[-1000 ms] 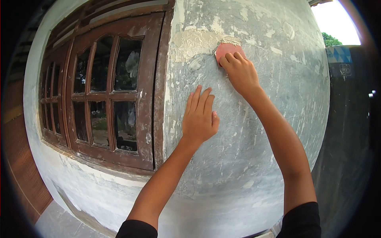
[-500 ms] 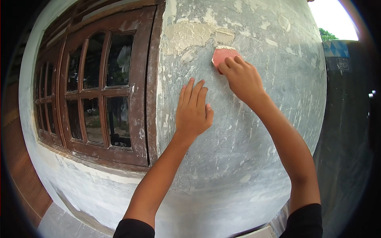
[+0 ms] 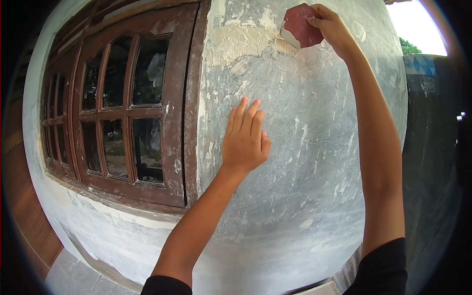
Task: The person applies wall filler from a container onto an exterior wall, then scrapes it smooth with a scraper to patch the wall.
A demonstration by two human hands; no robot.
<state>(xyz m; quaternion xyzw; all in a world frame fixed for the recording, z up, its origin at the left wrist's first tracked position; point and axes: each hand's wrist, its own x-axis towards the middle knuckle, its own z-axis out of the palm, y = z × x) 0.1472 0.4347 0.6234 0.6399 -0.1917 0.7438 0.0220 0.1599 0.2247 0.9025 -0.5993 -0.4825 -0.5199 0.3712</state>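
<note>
High on the grey wall [image 3: 295,162], my right hand [image 3: 332,27] grips a reddish, many-sided flat scraper [image 3: 304,25] by its right edge. Pale filler coats the scraper's lower left edge. Beside that edge a patch of cream filler [image 3: 241,43] spreads over the wall, rough and ridged. My left hand [image 3: 244,137] rests against the wall lower down, with fingers stretched upward and nothing held in it.
A brown wooden window [image 3: 123,113] with glass panes lies to the left, its frame spotted with white. Below it runs a pale sill [image 3: 123,213]. A dark surface [image 3: 432,162] stands beyond the wall's right side.
My right hand has moved up and to the right with the scraper, which is now turned with its coated edge facing lower left. My left hand stays at nearly the same spot.
</note>
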